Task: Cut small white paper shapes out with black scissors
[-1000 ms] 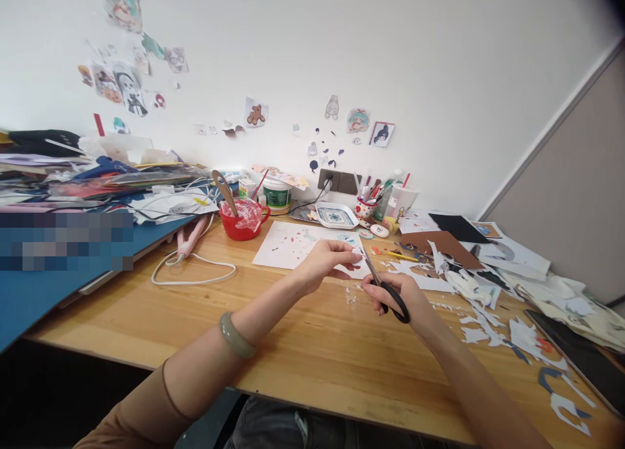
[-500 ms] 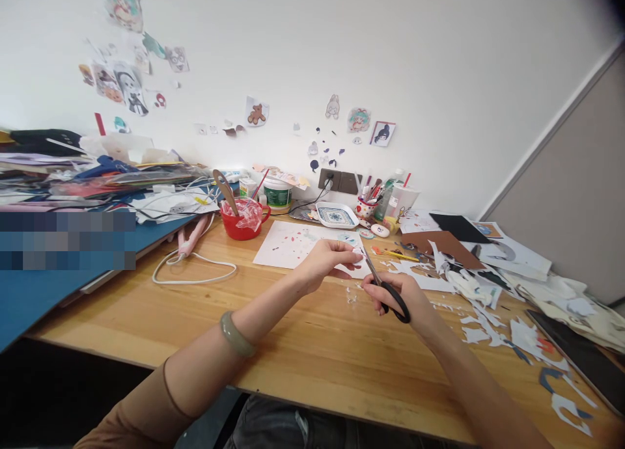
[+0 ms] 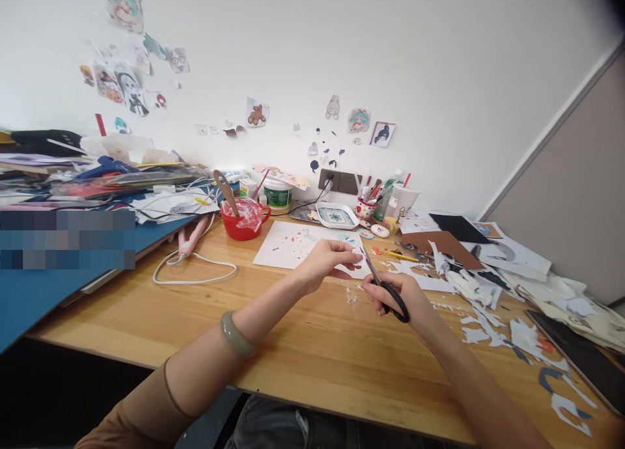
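Observation:
My left hand (image 3: pixel 336 259) pinches a small piece of white paper (image 3: pixel 358 251) between thumb and fingers, over a white sheet. Black-handled scissors (image 3: pixel 393 299) are in my right hand (image 3: pixel 398 294), their blades pointing up and left at the piece of paper. The blade tips meet the edge of the paper, partly hidden by my left fingers. Beneath my hands lies the white sheet (image 3: pixel 280 244), dotted with small coloured cut-outs. Tiny paper scraps (image 3: pixel 351 298) rest on the wooden table just below my hands.
A red cup (image 3: pixel 241 224), a patterned tray (image 3: pixel 336 215) and a brush holder (image 3: pixel 365 208) stand along the back. White paper offcuts (image 3: pixel 488 325) spread across the right side. A pink corded tool (image 3: pixel 191 237) lies at left, beside a blue board (image 3: pixel 63 286) piled with papers.
Both hands keep almost the same place. The scissors' handles have shifted very slightly to the left; the paper is still held at the blades.

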The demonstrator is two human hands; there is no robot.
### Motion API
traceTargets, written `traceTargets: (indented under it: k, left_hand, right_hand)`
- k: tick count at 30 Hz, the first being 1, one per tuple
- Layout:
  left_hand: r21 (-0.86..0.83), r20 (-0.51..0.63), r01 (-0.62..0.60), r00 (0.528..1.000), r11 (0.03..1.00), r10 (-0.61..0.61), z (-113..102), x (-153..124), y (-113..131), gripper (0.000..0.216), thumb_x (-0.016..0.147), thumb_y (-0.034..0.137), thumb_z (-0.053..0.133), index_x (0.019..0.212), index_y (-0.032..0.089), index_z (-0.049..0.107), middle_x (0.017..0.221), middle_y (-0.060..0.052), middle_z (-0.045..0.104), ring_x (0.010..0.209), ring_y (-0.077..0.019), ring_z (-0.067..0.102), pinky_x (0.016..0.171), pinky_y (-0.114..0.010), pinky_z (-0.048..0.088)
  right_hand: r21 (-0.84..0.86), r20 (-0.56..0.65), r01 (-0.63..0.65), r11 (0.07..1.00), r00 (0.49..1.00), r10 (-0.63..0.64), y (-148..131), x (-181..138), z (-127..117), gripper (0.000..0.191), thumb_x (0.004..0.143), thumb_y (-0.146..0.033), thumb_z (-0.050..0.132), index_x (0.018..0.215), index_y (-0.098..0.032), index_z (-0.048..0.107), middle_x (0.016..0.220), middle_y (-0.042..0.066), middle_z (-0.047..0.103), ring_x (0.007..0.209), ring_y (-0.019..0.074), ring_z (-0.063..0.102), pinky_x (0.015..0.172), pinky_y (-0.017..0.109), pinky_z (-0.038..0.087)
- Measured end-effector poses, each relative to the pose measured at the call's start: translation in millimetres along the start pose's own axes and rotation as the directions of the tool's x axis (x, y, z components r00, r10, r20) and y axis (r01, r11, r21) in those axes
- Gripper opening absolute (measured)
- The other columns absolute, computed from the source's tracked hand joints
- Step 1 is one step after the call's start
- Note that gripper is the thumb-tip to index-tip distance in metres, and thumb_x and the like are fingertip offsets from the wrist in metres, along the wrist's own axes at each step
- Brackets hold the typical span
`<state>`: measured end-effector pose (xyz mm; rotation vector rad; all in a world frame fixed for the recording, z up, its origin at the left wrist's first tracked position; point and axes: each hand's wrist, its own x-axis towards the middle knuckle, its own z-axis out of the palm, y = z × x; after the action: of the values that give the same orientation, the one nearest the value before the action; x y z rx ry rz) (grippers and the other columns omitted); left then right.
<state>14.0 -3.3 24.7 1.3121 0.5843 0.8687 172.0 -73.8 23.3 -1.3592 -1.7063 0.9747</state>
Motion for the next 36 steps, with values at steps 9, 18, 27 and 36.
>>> traceTargets:
  k: [9,18,27,36]
  left_hand:
    - [-0.001,0.01,0.01,1.0,1.0,-0.01,-0.7,0.0,-0.2,0.024,0.058,0.034,0.066,0.066,0.013,0.058,0.064,-0.002,0.055,0.063,-0.0096,0.049,0.053,-0.021,0.043]
    - [0.01,0.01,0.009,1.0,1.0,-0.009,-0.7,0.0,0.3,0.023,0.059,0.033,0.065,0.067,0.013,0.058,0.064,-0.003,0.056,0.063,-0.0094,0.049,0.053,-0.02,0.043]
    - [0.048,0.037,0.071,0.997,0.996,-0.073,-6.2,-0.4,5.4,0.023,0.058,0.033,0.065,0.069,0.013,0.059,0.074,-0.006,0.061,0.063,-0.0097,0.052,0.054,-0.02,0.043]
    - [0.061,-0.049,0.134,0.99,0.989,-0.131,-9.7,-0.6,10.5,0.023,0.057,0.031,0.066,0.067,0.015,0.054,0.071,-0.002,0.059,0.058,-0.0086,0.052,0.053,-0.02,0.043]
  right_hand:
    - [0.021,-0.018,-0.002,1.0,1.0,0.002,2.0,1.1,1.1,0.022,0.07,-0.037,0.055,0.069,-0.015,0.055,0.046,-0.004,0.047,0.042,0.0077,0.045,0.042,0.019,0.038]
    - [0.035,-0.008,0.01,0.999,1.0,-0.01,-0.6,0.7,1.7,0.021,0.071,-0.036,0.055,0.07,-0.015,0.055,0.048,-0.004,0.048,0.043,0.0076,0.045,0.042,0.019,0.038]
    - [-0.023,-0.009,-0.017,1.0,1.0,0.017,-2.6,0.6,5.2,0.025,0.071,-0.039,0.053,0.068,-0.014,0.054,0.046,-0.004,0.046,0.04,0.0073,0.045,0.039,0.018,0.036]
    - [0.061,0.027,-0.029,0.998,0.999,0.027,5.2,-0.1,3.6,0.023,0.069,-0.038,0.057,0.068,-0.015,0.055,0.044,-0.005,0.047,0.039,0.0067,0.045,0.037,0.016,0.035]
